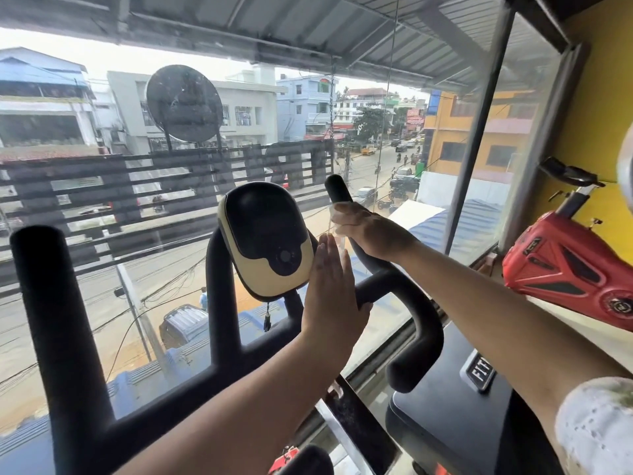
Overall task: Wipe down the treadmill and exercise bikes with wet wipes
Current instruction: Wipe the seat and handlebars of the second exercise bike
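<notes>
Head view: the exercise bike's handlebar (404, 289) fills the middle of the frame in front of the window (102, 269), with the yellow-and-black console (267, 234) mounted at its centre. The right hand (370, 231) is wrapped round the right upright grip (337, 188), fingers curled, with the wet wipe (337, 234) caught between palm and grip; only a pale edge of the wipe shows. The left hand (329, 296) is flat, fingers straight and together, laid against the console's right edge. It holds nothing.

Step in hand, as judged: wiping the right grip.

- Wrap the wipe fully round the foam and draw it along the whole length, tip to bend, twisting to reach the far side.
- Use the left hand to steady the console, not to push it.
- Refold to a clean face before moving on to the console.
- Go lightly near the button (285, 256).

Remaining: left upright (44, 269), console, the red bike (565, 272) at right and the black machine (445, 416) below.
</notes>
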Action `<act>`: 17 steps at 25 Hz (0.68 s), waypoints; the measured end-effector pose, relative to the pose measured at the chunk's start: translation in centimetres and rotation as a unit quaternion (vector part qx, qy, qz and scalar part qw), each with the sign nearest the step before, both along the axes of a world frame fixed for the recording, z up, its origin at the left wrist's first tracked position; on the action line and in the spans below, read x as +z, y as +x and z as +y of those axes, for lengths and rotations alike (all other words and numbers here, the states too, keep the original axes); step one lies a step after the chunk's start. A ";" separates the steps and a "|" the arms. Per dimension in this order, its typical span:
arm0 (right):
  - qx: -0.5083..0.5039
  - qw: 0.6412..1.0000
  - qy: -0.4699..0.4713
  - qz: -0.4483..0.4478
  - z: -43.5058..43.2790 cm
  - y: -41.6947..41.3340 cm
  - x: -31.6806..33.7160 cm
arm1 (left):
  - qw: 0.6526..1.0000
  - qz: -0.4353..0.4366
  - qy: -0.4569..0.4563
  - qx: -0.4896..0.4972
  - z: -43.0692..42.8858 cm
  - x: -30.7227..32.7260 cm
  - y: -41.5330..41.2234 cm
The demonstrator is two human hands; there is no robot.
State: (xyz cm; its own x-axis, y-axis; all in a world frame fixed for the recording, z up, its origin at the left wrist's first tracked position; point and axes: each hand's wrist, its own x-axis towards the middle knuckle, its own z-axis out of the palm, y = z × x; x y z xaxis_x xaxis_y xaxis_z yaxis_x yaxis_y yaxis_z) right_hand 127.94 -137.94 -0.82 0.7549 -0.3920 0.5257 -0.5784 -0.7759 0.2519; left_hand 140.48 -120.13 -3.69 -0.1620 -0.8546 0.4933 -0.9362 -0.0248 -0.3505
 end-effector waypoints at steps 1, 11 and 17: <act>0.014 1.000 0.006 0.018 0.0 -1.0 -0.5 | 1.000 0.005 -0.001 -0.001 0.0 0.0 0.0; -0.067 0.969 0.236 0.011 5.8 -4.3 0.4 | 1.000 -0.024 -0.008 0.008 0.3 -0.3 0.0; -0.096 0.969 0.227 0.006 6.2 -2.4 -1.0 | 1.000 -0.019 -0.011 0.010 0.4 -0.3 -0.1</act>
State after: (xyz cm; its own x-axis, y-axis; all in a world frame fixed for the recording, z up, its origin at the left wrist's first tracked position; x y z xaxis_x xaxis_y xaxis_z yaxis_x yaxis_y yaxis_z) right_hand 125.55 -131.74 -1.80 0.6501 -0.7145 0.2585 -0.7219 -0.6870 -0.0831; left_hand 140.33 -119.69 -3.97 -0.1632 -0.8468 0.5062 -0.9215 -0.0524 -0.3849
